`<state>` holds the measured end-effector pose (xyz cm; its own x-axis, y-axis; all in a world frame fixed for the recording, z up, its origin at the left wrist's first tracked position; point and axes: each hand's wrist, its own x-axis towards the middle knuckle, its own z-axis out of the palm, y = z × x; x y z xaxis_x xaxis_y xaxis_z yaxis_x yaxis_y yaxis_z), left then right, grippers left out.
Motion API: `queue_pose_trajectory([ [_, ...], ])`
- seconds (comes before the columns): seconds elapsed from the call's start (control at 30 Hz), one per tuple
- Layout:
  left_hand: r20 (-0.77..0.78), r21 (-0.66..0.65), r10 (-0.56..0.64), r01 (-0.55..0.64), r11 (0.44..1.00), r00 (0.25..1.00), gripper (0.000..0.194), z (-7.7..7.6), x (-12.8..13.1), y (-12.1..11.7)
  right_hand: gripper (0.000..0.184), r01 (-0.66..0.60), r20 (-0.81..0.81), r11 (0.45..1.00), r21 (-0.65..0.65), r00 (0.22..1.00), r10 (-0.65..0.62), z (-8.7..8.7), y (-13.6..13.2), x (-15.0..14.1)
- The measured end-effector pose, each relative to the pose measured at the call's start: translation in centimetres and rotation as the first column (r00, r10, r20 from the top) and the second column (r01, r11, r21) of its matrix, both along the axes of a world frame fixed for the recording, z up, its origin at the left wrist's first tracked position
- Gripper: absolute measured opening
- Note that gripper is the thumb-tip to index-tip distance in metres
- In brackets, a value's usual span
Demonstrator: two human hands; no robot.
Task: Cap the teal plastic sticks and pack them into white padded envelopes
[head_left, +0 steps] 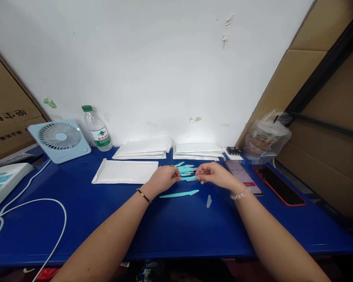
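grip of left hand (164, 177) and right hand (212, 173) pinches turquoise razor (188, 179); near edge of blue table (191, 235) lies well apart.

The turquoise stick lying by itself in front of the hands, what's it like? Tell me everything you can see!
The turquoise stick is long and slim and looks like plastic. Its left part is a plain narrow handle; near the right end comes a small bump, then a wider tip. It lies nearly sideways on the blue table, its right end slightly farther from the person. Neither the left hand nor the right hand touches it.
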<state>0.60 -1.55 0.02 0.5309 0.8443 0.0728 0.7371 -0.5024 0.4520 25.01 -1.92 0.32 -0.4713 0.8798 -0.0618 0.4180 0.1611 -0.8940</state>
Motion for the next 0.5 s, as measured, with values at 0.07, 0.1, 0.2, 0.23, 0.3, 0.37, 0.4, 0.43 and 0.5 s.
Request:
queue_pose_trajectory([
  [0.07, -0.015, 0.012, 0.012, -0.012, 1.0, 1.0, 0.015, -0.2, 0.0, 0.2, 0.031, 0.029, 0.058, 0.998, 0.063, 0.998, -0.033, 0.1, 0.0, 0.5],
  [0.1, -0.022, 0.023, 0.023, -0.022, 0.999, 0.999, 0.014, -0.3, 0.0, 0.2, 0.032, 0.017, 0.108, 0.995, 0.096, 0.994, -0.028, 0.3, -0.1, 0.9],
  [0.2, -0.026, 0.081, 0.054, -0.051, 0.995, 0.998, 0.016, -0.1, -0.1, 0.0, 0.032, -0.196, 0.288, 0.977, 0.084, 0.943, 0.164, 1.3, -0.7, 1.7],
  [0.23, -0.025, 0.085, 0.039, -0.036, 0.996, 0.999, 0.02, 0.1, -0.1, -0.3, 0.031, -0.287, 0.331, 0.957, 0.052, 0.909, 0.255, 1.6, -1.0, 1.7],
  [0.3, -0.048, 0.047, -0.042, 0.045, 0.998, 0.998, 0.031, 0.6, 0.1, -0.9, 0.026, -0.407, 0.397, 0.913, 0.015, 0.841, 0.368, 1.9, -1.6, 1.2],
  [0.37, -0.1, -0.03, -0.126, 0.123, 0.992, 0.987, 0.032, 0.8, 0.4, -1.6, 0.017, -0.432, 0.461, 0.902, 0.008, 0.802, 0.381, 1.8, -2.2, 0.2],
  [0.4, -0.125, -0.064, -0.148, 0.141, 0.988, 0.981, 0.028, 0.9, 0.6, -1.8, 0.011, -0.421, 0.486, 0.907, 0.006, 0.794, 0.366, 1.7, -2.5, -0.2],
  [0.43, -0.143, -0.083, -0.157, 0.146, 0.986, 0.977, 0.023, 0.8, 0.7, -2.0, 0.007, -0.4, 0.5, 0.916, 0.008, 0.795, 0.343, 1.6, -2.6, -0.5],
  [0.5, -0.153, -0.087, -0.158, 0.146, 0.985, 0.975, 0.014, 0.5, 0.9, -2.1, 0.005, -0.353, 0.483, 0.935, 0.025, 0.823, 0.298, 1.6, -2.8, -0.7],
])
